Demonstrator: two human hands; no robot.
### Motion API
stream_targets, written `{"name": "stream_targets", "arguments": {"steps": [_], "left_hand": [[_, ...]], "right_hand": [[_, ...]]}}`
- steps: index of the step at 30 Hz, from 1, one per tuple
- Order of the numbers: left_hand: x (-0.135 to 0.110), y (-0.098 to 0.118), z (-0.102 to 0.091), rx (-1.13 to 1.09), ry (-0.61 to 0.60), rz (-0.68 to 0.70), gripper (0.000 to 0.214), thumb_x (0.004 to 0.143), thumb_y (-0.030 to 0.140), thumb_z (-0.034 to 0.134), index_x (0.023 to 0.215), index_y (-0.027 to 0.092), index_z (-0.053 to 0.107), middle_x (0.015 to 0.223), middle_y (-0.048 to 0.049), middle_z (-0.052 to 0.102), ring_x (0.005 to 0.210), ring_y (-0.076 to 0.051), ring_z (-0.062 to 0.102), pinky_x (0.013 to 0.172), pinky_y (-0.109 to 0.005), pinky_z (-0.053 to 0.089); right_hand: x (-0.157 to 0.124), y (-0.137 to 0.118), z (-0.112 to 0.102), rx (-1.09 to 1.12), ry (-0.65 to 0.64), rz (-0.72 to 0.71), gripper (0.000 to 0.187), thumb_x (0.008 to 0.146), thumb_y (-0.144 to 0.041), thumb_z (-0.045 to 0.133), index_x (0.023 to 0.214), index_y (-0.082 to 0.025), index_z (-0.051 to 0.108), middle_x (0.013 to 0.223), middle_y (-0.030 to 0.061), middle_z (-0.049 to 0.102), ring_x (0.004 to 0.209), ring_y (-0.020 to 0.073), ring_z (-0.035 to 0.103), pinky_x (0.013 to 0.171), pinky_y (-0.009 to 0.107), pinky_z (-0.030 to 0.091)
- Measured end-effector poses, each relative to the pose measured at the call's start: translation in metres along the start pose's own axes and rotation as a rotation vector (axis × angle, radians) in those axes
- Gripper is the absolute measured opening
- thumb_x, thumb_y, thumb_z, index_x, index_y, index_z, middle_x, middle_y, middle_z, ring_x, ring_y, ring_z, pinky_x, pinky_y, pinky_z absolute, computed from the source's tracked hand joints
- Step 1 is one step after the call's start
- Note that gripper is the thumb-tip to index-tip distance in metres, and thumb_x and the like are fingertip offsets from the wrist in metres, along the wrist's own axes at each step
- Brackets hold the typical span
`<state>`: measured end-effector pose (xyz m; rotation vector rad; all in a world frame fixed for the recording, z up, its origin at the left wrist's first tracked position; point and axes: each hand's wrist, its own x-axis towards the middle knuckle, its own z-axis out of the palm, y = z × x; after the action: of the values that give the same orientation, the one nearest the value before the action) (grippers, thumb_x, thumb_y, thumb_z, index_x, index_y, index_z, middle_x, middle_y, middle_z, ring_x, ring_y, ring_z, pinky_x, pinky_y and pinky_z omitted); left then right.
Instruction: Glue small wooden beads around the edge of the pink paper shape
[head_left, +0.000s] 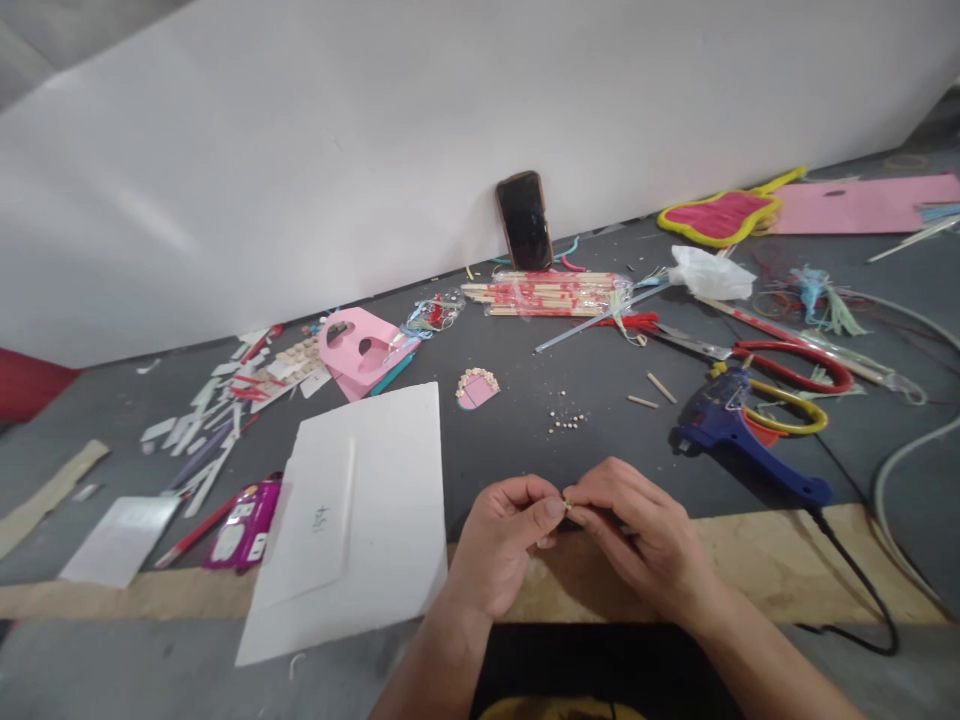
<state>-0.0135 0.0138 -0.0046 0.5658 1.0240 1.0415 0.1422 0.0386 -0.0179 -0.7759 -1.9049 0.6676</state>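
My left hand [517, 535] and my right hand [641, 530] meet at the table's front edge, fingertips pinched together. Between them is a tiny pale piece [568, 504], too small to name. Just beyond lie several small whitish round pieces [568, 422] in a loose cluster. A little pink arch-shaped piece [481, 392] rests left of them, its curved edge lined with pale beads or discs. Two short wooden stick pieces [661, 387] lie to the right. A blue glue gun [750, 440] is on its side at the right, near my right hand.
Red-and-yellow-handled scissors [795, 365] lie behind the glue gun, whose black cord [862, 570] hangs over the front edge. White foam sheets [390, 500] stand out at left. Wrapped wooden sticks [555, 293] and a propped phone [525, 220] are at the back, a pink cutout [360, 350] left.
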Motion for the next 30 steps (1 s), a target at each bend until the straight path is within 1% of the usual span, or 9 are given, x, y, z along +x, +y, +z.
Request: {"name": "stream_targets", "arguments": {"steps": [6, 18, 22, 26, 30], "left_hand": [[0.0000, -0.0007, -0.0027, -0.019, -0.017, 0.002, 0.025, 0.066, 0.035, 0.079, 0.064, 0.013, 0.066, 0.057, 0.0023, 0.049, 0.053, -0.007, 0.038, 0.054, -0.023, 0.026], [-0.0006, -0.0012, -0.0025, 0.044, -0.009, 0.024, 0.025, 0.068, 0.036, 0.077, 0.063, 0.014, 0.066, 0.056, 0.0026, 0.049, 0.054, -0.007, 0.038, 0.055, -0.024, 0.026], [-0.0001, -0.0028, -0.0026, -0.003, -0.009, 0.021, 0.025, 0.067, 0.035, 0.078, 0.063, 0.013, 0.066, 0.057, 0.0022, 0.050, 0.054, -0.007, 0.038, 0.055, -0.023, 0.027], [0.0001, -0.0038, -0.0022, -0.089, -0.026, 0.002, 0.023, 0.067, 0.033, 0.078, 0.063, 0.012, 0.067, 0.060, 0.0013, 0.052, 0.054, -0.006, 0.040, 0.054, -0.022, 0.029], [0.0003, -0.0035, -0.0016, -0.110, -0.026, -0.014, 0.023, 0.066, 0.032, 0.079, 0.064, 0.012, 0.068, 0.060, 0.0015, 0.053, 0.053, -0.006, 0.039, 0.053, -0.021, 0.029]], "right_hand": [[-0.0011, -0.0001, -0.0004, 0.029, -0.005, 0.018, 0.015, 0.086, -0.010, 0.056, 0.094, -0.021, 0.062, 0.077, 0.0027, 0.064, 0.071, 0.0146, 0.060, 0.063, 0.027, 0.052], [0.0011, -0.0015, -0.0003, 0.017, 0.005, 0.019, 0.012, 0.087, -0.013, 0.055, 0.090, -0.021, 0.063, 0.074, 0.0030, 0.065, 0.068, 0.0148, 0.060, 0.061, 0.027, 0.052], [0.0005, -0.0013, -0.0001, 0.025, -0.004, 0.032, 0.013, 0.086, -0.012, 0.056, 0.092, -0.021, 0.063, 0.076, 0.0028, 0.066, 0.070, 0.0146, 0.061, 0.063, 0.027, 0.053], [-0.0002, -0.0008, 0.0003, 0.040, 0.010, 0.044, 0.017, 0.085, -0.013, 0.059, 0.100, -0.021, 0.062, 0.079, 0.0035, 0.068, 0.073, 0.0151, 0.062, 0.063, 0.026, 0.053], [0.0003, -0.0010, -0.0002, 0.049, 0.002, 0.053, 0.016, 0.086, -0.012, 0.057, 0.097, -0.021, 0.063, 0.079, 0.0028, 0.067, 0.072, 0.0142, 0.062, 0.063, 0.026, 0.053]]}}
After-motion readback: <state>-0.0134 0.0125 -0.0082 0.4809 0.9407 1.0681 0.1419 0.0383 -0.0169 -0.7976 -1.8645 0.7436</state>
